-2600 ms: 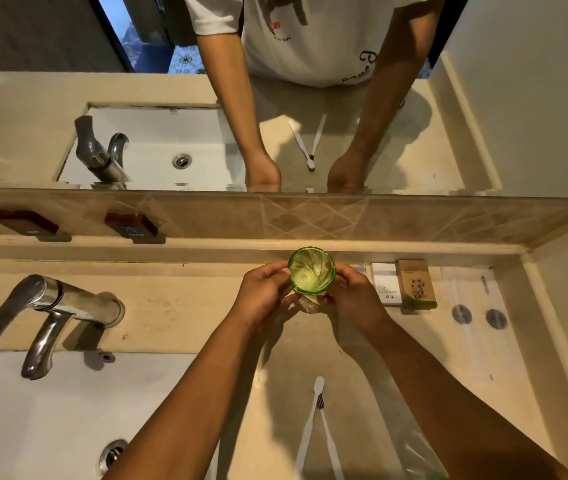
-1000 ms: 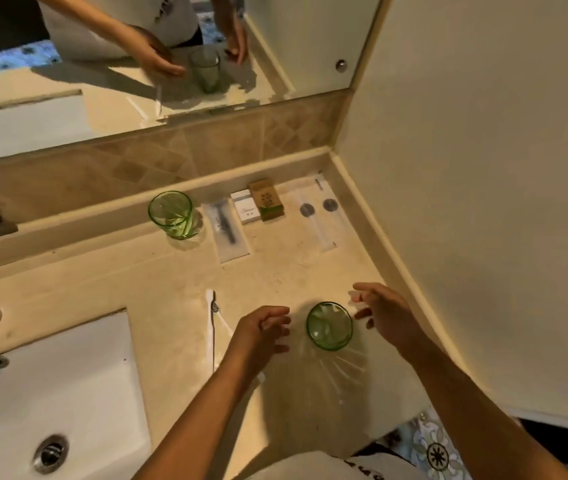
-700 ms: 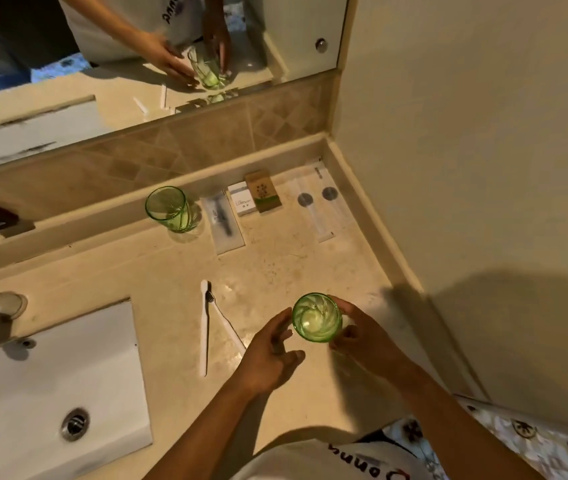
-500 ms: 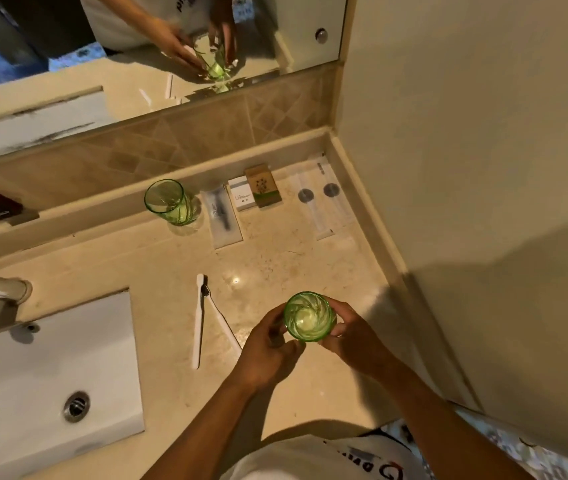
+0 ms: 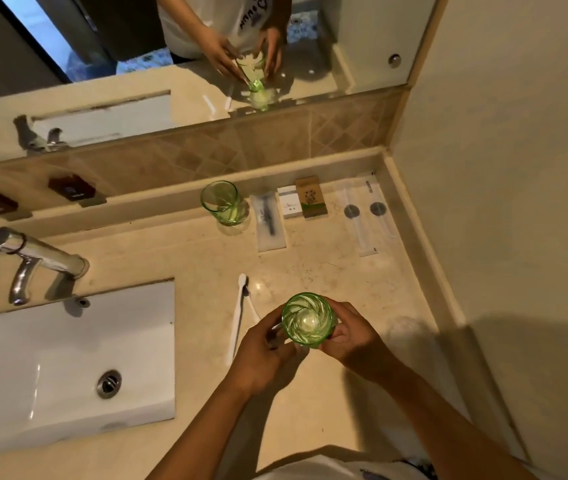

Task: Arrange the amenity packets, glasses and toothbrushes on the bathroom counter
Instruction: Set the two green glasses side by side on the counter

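Observation:
A green glass (image 5: 307, 319) is held upright above the counter between both hands. My left hand (image 5: 264, 351) grips its left side and my right hand (image 5: 349, 333) curls round its right side. A second green glass (image 5: 224, 202) stands by the back ledge. To its right lie a clear packet with a dark item (image 5: 270, 221), a white box (image 5: 288, 202), a brown box (image 5: 311, 198) and two clear packets with round discs (image 5: 365, 216). Two white toothbrushes (image 5: 239, 313) lie on the counter just left of my left hand.
A white sink (image 5: 68, 362) with a chrome faucet (image 5: 26, 258) takes up the left. The beige counter (image 5: 327, 271) ends at a wall on the right. A mirror (image 5: 171, 64) above the tiled backsplash reflects my hands. Two dark items (image 5: 71, 188) sit on the ledge.
Both hands closed on the second glass near the counter's front and lifted it. The first glass has stayed by the back ledge. The view has swung slightly left.

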`<action>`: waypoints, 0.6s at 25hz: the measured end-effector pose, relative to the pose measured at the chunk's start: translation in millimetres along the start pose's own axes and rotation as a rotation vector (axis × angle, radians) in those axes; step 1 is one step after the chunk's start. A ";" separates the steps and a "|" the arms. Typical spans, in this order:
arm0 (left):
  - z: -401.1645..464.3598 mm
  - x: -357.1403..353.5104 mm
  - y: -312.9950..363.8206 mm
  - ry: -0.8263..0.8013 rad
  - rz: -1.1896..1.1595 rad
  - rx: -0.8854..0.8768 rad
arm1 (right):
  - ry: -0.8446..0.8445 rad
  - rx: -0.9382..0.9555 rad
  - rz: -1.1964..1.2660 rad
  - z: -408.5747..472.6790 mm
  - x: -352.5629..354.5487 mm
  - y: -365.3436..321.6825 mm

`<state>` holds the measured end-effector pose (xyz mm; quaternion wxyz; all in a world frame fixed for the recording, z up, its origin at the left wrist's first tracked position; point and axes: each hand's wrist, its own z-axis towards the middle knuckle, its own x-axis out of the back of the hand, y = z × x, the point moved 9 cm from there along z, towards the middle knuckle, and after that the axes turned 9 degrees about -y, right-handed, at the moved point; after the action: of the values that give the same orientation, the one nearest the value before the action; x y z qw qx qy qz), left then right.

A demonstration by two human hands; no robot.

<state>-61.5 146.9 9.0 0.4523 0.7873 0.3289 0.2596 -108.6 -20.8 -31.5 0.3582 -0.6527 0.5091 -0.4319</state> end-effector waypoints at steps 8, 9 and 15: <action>-29.0 177.3 -14.3 0.209 -0.093 -0.090 | -0.065 0.071 -0.030 89.6 -121.1 -118.4; -28.8 198.9 -18.7 0.221 -0.107 -0.090 | -0.055 0.077 -0.028 101.7 -135.4 -130.8; 2.3 281.2 -24.0 0.271 -0.185 -0.105 | 0.006 0.036 0.033 173.7 -177.4 -155.1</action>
<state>115.7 366.4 18.0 0.4663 0.6868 0.4439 0.3375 88.5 191.7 9.6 0.3755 -0.6364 0.5128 -0.4371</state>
